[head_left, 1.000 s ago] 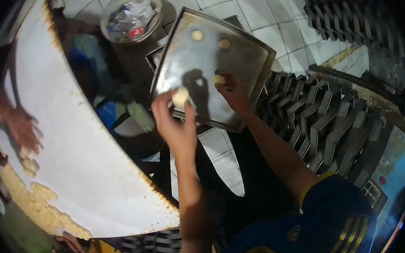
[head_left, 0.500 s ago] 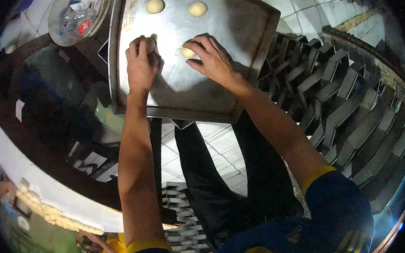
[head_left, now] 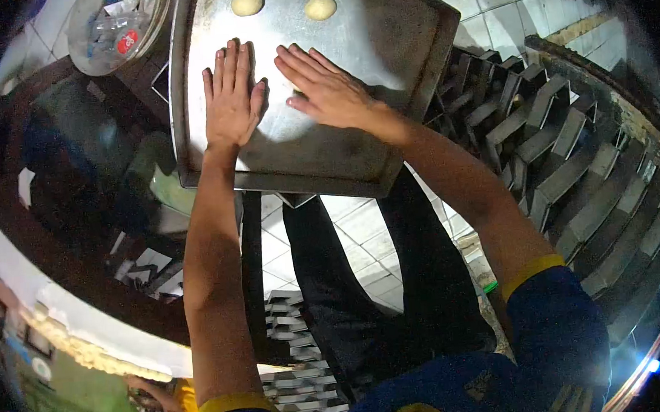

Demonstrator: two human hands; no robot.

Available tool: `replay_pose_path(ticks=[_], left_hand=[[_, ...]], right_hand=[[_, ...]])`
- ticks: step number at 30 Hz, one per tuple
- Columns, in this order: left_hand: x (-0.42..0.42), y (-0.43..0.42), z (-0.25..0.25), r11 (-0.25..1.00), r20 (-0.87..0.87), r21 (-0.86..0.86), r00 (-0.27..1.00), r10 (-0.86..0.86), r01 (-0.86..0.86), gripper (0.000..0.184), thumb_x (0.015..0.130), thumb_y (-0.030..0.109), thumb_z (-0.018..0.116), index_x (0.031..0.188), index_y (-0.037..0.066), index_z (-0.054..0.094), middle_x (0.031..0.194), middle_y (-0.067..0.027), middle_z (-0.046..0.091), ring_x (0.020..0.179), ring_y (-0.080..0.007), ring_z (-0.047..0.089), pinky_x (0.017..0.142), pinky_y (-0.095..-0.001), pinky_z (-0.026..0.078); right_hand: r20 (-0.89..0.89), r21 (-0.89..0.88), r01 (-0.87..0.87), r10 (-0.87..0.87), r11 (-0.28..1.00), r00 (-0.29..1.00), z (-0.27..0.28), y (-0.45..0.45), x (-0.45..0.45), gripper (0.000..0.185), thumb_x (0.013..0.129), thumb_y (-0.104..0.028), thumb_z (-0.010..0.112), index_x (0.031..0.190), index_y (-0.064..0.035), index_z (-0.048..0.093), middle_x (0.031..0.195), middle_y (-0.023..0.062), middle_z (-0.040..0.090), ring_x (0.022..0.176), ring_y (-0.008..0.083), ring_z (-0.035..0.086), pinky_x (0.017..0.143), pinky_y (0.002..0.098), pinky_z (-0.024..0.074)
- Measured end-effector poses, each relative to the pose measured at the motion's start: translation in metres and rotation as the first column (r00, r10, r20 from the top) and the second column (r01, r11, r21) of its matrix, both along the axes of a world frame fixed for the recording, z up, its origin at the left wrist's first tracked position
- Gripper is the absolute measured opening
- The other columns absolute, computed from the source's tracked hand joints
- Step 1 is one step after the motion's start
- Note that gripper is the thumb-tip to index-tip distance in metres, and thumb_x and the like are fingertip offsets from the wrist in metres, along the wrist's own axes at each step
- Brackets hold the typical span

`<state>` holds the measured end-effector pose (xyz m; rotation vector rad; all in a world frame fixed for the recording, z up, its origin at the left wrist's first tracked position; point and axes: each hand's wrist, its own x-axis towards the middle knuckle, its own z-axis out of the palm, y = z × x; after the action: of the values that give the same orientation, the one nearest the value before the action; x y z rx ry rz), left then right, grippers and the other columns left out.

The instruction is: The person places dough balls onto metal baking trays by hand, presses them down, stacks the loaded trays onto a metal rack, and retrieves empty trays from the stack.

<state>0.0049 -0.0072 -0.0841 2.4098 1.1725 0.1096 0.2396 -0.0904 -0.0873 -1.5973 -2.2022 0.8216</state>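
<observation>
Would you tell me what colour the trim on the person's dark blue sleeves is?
The sleeve trim is yellow, seen best in the head view.

left hand (head_left: 231,102) — palm down on metal tray (head_left: 311,148) | right hand (head_left: 328,93) — likewise | dough balls (head_left: 247,2) beyond both

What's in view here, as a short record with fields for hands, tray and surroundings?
left hand: palm down over the tray, fingers extended
right hand: palm down beside it, fingers angled leftward
under palms: hidden
tray: metal, raised rim
dough balls: two, beyond the hands, on the tray
left of tray: bucket holding clear plastic
right of tray: angled metal pieces
</observation>
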Motion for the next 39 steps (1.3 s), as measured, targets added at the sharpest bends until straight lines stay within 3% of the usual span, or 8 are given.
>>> replay_pose_path(ticks=[5, 11, 15, 17, 21, 27, 33, 39], left_hand=[[-0.001, 0.004, 0.019, 0.987, 0.102, 0.058, 0.984, 0.145, -0.152, 0.073, 0.113, 0.034, 0.049, 0.177, 0.009, 0.023, 0.185, -0.0161, 0.021, 0.169, -0.0422, 0.019, 0.135, -0.0658, 0.015], [-0.004, 0.003, -0.007, 1.000, -0.022, 0.012, 1.000, -0.007, 0.007, 0.073, 0.113, 0.035, 0.046, 0.178, 0.011, 0.022, 0.185, -0.0128, 0.022, 0.170, -0.0344, 0.021, 0.137, -0.0585, 0.015], [0.003, 0.007, -0.009, 0.998, -0.092, 0.056, 0.996, 0.000, 0.005, 0.074, 0.114, 0.040, 0.043, 0.180, 0.018, 0.016, 0.187, -0.0116, 0.015, 0.172, -0.0354, 0.016, 0.137, -0.0603, 0.014], [0.008, 0.009, 0.021, 0.995, 0.084, -0.021, 0.992, 0.098, -0.097, 0.085, 0.106, 0.033, 0.061, 0.178, 0.009, 0.022, 0.184, -0.0204, 0.019, 0.169, -0.0473, 0.018, 0.136, -0.0635, 0.016], [0.014, -0.004, 0.169, 0.861, 0.578, -0.075, 0.681, 0.449, -0.504, 0.092, 0.084, 0.001, 0.075, 0.167, -0.003, 0.037, 0.175, -0.0360, 0.029, 0.164, -0.0523, 0.028, 0.136, -0.0580, 0.023], [-0.164, -0.035, 0.389, 0.605, 0.704, 0.109, 0.491, 0.513, -0.789, 0.075, 0.093, -0.004, 0.067, 0.164, -0.005, 0.041, 0.170, -0.0354, 0.035, 0.160, -0.0525, 0.035, 0.132, -0.0599, 0.028], [-0.441, -0.038, 0.379, 0.078, 0.516, 0.303, 0.232, 0.825, -0.950, 0.075, 0.098, 0.019, 0.077, 0.163, -0.001, 0.043, 0.159, -0.0238, 0.049, 0.150, -0.0427, 0.046, 0.123, -0.0527, 0.040], [-0.562, -0.025, 0.350, 0.107, 0.281, 0.267, 0.183, 0.942, -0.958, 0.065, 0.095, 0.030, 0.081, 0.153, 0.011, 0.060, 0.144, -0.0233, 0.061, 0.128, -0.0424, 0.063, 0.110, -0.0505, 0.052]], right_hand=[[-0.463, -0.141, 0.306, -0.336, 0.941, 0.820, 0.023, 0.011, 0.010, 0.074, 0.111, -0.042, 0.062, 0.170, -0.0030, 0.039, 0.180, 0.0194, 0.032, 0.168, 0.0366, 0.027, 0.137, 0.0504, 0.0228], [0.337, -0.020, -0.240, 0.232, 0.971, 0.912, 0.006, 0.005, 0.005, 0.084, 0.112, -0.055, 0.055, 0.175, -0.0066, 0.028, 0.183, 0.0136, 0.026, 0.170, 0.0283, 0.021, 0.140, 0.0465, 0.0156], [0.039, 0.001, -0.043, 0.043, 0.999, 0.998, -0.011, 0.007, 0.000, 0.074, 0.110, -0.040, 0.063, 0.170, -0.0048, 0.038, 0.177, 0.0192, 0.036, 0.166, 0.0332, 0.030, 0.137, 0.0480, 0.0245], [-0.403, -0.112, 0.146, -0.179, 0.983, 0.898, 0.016, 0.019, 0.000, 0.071, 0.106, -0.012, 0.065, 0.171, -0.0050, 0.036, 0.173, 0.0226, 0.041, 0.163, 0.0401, 0.034, 0.135, 0.0509, 0.0259], [-0.435, -0.259, 0.429, -0.501, 0.865, 0.748, 0.039, 0.025, -0.014, 0.065, 0.113, -0.022, 0.050, 0.172, -0.0020, 0.032, 0.178, 0.0207, 0.034, 0.167, 0.0339, 0.028, 0.137, 0.0488, 0.0178], [-0.656, 0.264, 0.228, 0.001, 0.937, 0.755, 0.272, 0.120, -0.217, 0.041, 0.113, -0.021, 0.058, 0.148, 0.0003, 0.058, 0.150, 0.0220, 0.061, 0.141, 0.0366, 0.057, 0.123, 0.0523, 0.0397], [-0.616, 0.177, -0.339, 0.373, 0.924, 0.694, 0.369, 0.185, -0.478, 0.051, 0.098, -0.020, 0.077, 0.145, -0.0077, 0.061, 0.135, 0.0148, 0.066, 0.123, 0.0343, 0.068, 0.106, 0.0466, 0.0561], [-0.171, 0.216, -0.489, 0.526, 0.845, 0.833, 0.353, 0.201, -0.605, 0.049, 0.092, -0.018, 0.078, 0.140, -0.0096, 0.068, 0.132, 0.0175, 0.067, 0.119, 0.0375, 0.069, 0.104, 0.0509, 0.0582]])
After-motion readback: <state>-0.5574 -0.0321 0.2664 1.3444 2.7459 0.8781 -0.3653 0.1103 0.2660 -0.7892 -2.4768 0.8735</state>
